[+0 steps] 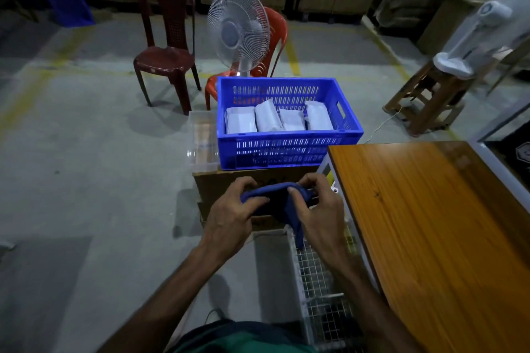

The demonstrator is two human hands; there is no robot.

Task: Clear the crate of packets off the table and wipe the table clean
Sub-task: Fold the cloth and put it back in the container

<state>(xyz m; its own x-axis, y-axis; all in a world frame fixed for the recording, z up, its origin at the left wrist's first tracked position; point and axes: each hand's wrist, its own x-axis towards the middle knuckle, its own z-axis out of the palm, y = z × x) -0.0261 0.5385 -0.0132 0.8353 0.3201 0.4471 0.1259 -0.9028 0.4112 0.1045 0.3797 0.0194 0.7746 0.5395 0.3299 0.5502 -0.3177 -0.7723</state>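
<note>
Your two hands sit nearest you, bunched around a dark blue cloth (279,199): the left hand (229,218) has its fingers curled over the cloth's left end, the right hand (318,215) pinches the right end between thumb and fingertips, and a loose tail hangs down between your wrists. Both hands are closed on it, none of the fingers spread. Judge it soft, light and floppy, so it will crumple rather than hold shape; gather it into a flat pad under one palm before wiping.

To your right lies the wooden table (447,238), its top bare in view, just beside your right hand. Farther off, the blue crate (286,149) with four white packets (279,119) rests on a cardboard box (229,183), off the table and touching its far left corner or just short of it. Beyond stand a fan (238,30) and two chairs.
</note>
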